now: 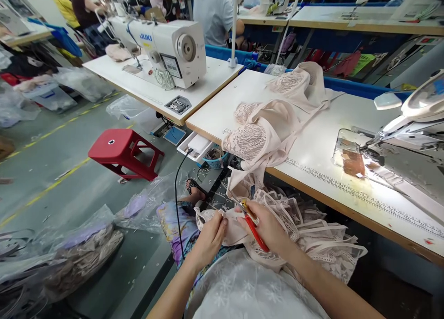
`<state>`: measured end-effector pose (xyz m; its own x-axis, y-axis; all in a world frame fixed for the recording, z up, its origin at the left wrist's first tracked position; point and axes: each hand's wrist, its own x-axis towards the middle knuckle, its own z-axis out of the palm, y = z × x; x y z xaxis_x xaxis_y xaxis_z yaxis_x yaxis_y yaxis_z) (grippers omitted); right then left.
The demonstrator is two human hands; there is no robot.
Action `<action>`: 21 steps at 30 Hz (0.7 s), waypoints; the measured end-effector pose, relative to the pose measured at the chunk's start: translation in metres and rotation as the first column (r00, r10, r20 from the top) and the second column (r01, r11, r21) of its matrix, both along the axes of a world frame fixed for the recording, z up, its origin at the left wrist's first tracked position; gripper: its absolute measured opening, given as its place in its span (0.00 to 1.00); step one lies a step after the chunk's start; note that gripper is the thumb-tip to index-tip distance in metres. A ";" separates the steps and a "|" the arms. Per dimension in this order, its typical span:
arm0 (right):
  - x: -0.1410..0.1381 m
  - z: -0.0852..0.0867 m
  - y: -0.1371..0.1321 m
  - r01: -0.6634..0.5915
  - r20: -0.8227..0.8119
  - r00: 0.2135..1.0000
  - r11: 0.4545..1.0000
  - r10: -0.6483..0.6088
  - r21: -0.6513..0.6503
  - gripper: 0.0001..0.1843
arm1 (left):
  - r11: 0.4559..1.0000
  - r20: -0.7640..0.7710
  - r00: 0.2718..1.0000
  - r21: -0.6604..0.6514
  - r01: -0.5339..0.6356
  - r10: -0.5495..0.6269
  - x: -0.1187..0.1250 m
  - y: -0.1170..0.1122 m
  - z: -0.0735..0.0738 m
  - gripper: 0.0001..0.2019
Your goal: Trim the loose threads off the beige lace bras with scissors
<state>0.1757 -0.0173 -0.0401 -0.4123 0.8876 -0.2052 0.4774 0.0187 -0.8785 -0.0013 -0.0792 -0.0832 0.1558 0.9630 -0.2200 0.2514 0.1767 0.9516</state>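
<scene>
A pale pink bra point(235, 227) lies across my lap, its edge pinched between the thumb and fingers of my left hand point(210, 236). My right hand point(268, 226) is closed around red-handled scissors point(255, 231), whose blades point up and left beside the fabric. Under and right of that hand spreads a pile of pale pink lace bras point(319, 238). More lace-cupped bras point(251, 138) lie in a chain on the white table, with part of the chain hanging over its front edge towards my lap.
At the right stands a lit sewing machine point(412, 134) on the white table point(312, 148). A JUKI sewing machine point(166, 51) occupies the left table. A red stool point(126, 152), a black cable point(176, 189) and plastic-bagged garments point(83, 259) are to the left. Other people sit behind.
</scene>
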 end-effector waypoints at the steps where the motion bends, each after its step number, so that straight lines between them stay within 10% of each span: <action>1: -0.002 0.000 0.002 -0.022 -0.058 0.998 0.996 0.017 -0.085 0.14 | 1.000 0.034 0.999 -0.003 0.003 -0.003 0.001 0.000 0.002 0.15; 10: -0.010 -0.024 0.000 -0.050 -0.216 0.976 0.972 0.000 -0.228 0.16 | 1.000 0.147 0.989 0.007 0.013 -0.014 0.000 0.001 0.014 0.17; 21: 0.001 0.000 0.002 -0.048 -0.145 0.989 0.996 0.038 -0.069 0.09 | 0.989 0.135 0.987 0.102 -0.106 0.092 0.006 0.002 0.008 0.17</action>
